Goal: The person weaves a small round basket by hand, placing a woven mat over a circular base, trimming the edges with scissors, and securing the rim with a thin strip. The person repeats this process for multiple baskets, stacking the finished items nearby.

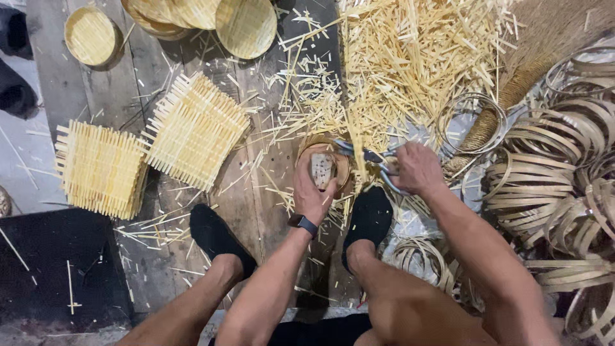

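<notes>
My left hand presses a small speckled stone-like block down into a round woven bamboo piece set in a hoop on the wooden floor. A dark watch sits on that wrist. My right hand grips metal scissors, whose blades point left at the rim of the woven piece. Both hands work just ahead of my feet in black socks.
A heap of cut bamboo slivers lies beyond the hands. Two stacks of square woven mats lie to the left. Finished round baskets sit at the far edge. Many bamboo strip rings pile up on the right.
</notes>
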